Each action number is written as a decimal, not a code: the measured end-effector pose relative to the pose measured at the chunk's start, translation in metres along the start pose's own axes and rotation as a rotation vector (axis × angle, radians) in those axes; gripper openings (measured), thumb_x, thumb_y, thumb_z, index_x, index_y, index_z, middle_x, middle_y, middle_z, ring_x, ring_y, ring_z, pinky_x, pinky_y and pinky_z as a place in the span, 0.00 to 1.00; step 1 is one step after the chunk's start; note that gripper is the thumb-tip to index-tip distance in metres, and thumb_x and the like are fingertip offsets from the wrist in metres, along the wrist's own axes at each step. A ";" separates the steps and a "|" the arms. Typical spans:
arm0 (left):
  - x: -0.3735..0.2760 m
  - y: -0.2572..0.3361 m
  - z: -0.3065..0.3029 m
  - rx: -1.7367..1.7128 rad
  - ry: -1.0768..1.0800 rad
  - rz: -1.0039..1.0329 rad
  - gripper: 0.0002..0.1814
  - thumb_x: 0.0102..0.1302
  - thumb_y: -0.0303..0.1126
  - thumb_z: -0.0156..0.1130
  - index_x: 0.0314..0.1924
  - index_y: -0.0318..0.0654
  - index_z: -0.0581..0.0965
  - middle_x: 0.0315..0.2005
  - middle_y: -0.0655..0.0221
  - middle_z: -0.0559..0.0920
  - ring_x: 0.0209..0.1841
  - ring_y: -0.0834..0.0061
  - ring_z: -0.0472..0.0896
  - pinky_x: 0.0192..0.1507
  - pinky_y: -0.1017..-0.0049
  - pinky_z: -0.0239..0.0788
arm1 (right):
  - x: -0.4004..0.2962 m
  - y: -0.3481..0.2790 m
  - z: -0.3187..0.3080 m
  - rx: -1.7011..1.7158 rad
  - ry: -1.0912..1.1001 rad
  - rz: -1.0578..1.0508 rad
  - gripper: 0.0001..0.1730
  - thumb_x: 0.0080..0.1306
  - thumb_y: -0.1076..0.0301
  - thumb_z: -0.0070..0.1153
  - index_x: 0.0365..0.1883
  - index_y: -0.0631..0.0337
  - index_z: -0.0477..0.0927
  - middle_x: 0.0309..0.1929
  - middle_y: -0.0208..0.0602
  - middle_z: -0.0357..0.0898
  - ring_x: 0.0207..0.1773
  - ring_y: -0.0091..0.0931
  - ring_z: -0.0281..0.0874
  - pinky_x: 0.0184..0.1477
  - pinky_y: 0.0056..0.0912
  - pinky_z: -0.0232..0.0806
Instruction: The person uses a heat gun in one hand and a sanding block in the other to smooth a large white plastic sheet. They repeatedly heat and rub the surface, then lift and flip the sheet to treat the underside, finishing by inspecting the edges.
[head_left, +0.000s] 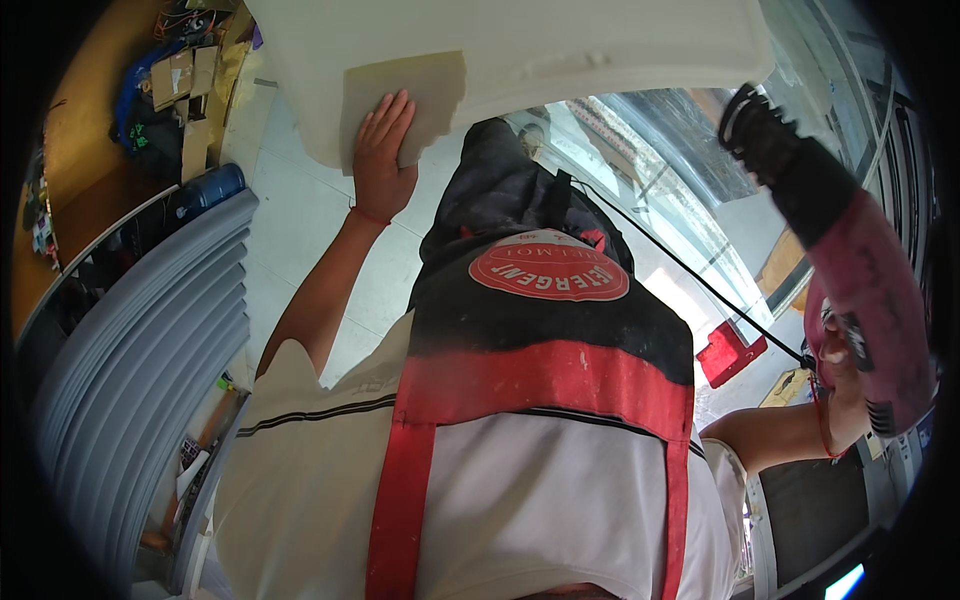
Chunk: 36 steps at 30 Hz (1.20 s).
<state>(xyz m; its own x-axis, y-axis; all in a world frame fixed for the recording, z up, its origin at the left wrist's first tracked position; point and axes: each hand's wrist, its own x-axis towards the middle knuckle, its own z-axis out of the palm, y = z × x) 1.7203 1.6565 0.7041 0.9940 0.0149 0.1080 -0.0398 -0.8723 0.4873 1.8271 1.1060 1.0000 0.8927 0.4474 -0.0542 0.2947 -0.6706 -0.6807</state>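
My left hand (386, 161) lies flat, fingers extended, on a grey-brown sheet (427, 82) with a ragged lower right edge. That sheet rests against a large off-white curved panel (600, 37), which spans the top of the view. At the right, my right hand (840, 360) is wrapped round the handle of a worn red heat gun (877, 270). The tool's black ribbed nozzle points up and left, close to the panel's right end. A black cord (690, 274) runs diagonally from near the right hand towards my black and red apron (547, 322).
A grey ribbed panel (157, 337) stands at the left, with a blue water bottle (210, 191) beyond it. Cardboard boxes (180, 79) lie at the upper left. Glass panes (645, 157) and a red object (727, 352) are at the right, above the tiled floor (300, 225).
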 end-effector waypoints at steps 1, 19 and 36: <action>-0.002 0.004 -0.003 -0.022 0.011 -0.010 0.34 0.62 0.17 0.57 0.71 0.37 0.72 0.72 0.58 0.72 0.76 0.55 0.66 0.77 0.57 0.53 | -0.001 0.001 0.001 -0.306 -0.047 -0.086 0.35 0.62 0.64 0.76 0.62 0.69 0.73 0.54 0.42 0.80 0.49 0.29 0.79 0.53 0.30 0.72; 0.061 0.074 0.042 -0.092 -0.060 0.158 0.36 0.57 0.25 0.58 0.70 0.36 0.72 0.68 0.59 0.75 0.74 0.56 0.68 0.77 0.52 0.51 | 0.071 -0.045 0.083 -0.384 0.031 -0.179 0.27 0.58 0.69 0.78 0.53 0.66 0.81 0.45 0.35 0.86 0.43 0.29 0.83 0.51 0.30 0.72; 0.114 0.037 0.047 -0.216 -0.142 0.222 0.22 0.75 0.37 0.58 0.66 0.42 0.76 0.59 0.60 0.82 0.63 0.58 0.79 0.73 0.54 0.60 | 0.033 -0.010 0.042 0.088 0.146 0.241 0.20 0.68 0.73 0.68 0.56 0.68 0.78 0.47 0.38 0.84 0.41 0.25 0.80 0.48 0.26 0.72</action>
<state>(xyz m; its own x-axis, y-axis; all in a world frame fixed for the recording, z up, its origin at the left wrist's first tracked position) 1.8370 1.6032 0.6939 0.9624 -0.2450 0.1172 -0.2619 -0.7230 0.6393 1.8390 1.1518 0.9741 0.9748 0.1874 -0.1211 0.0431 -0.6908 -0.7218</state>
